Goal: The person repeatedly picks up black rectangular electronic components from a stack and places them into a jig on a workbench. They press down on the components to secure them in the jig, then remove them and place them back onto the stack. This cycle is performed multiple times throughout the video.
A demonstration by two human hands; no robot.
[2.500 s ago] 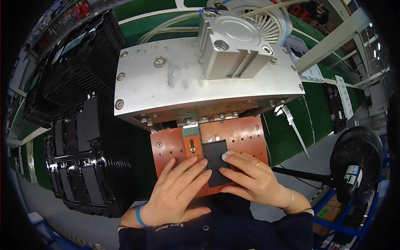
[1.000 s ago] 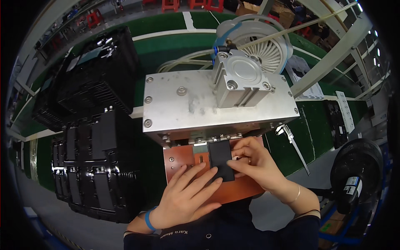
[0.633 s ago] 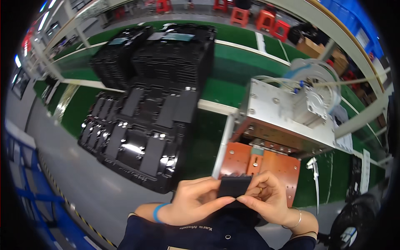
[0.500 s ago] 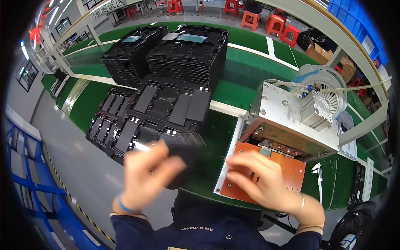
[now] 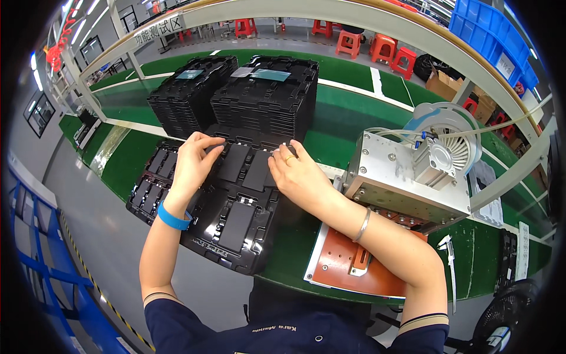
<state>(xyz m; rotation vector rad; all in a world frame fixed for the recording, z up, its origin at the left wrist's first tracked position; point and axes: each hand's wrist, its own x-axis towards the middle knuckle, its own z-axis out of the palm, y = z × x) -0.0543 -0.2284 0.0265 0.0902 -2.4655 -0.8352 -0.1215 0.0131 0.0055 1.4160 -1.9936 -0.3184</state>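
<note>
A black moulded tray [image 5: 203,245] lies in front of me, holding several dark flat rectangular panels [image 5: 237,225]. Above its far left part, my left hand [image 5: 194,162] has thumb and forefinger drawn together; what lies between the tips, if anything, is too small to make out. My right hand [image 5: 298,174] rests on the tray's far right end, fingers bent down beside another dark panel [image 5: 259,171] and covering part of that corner. Whatever these fingers grip is hidden beneath them. Under my right forearm is an orange plate [image 5: 336,259] with a small slot fixture.
Tall stacks of black trays [image 5: 265,100] stand behind the tray. A metal press fixture [image 5: 407,177] with air hoses rises at the right, a caliper [image 5: 450,259] to its right. Red stools [image 5: 383,48] and blue crates [image 5: 492,35] are farther off.
My left hand has left the tray's near part, where it was blurred beside a dark panel, and reaches farther out. My right hand moved from above the orange plate to the tray's far right end.
</note>
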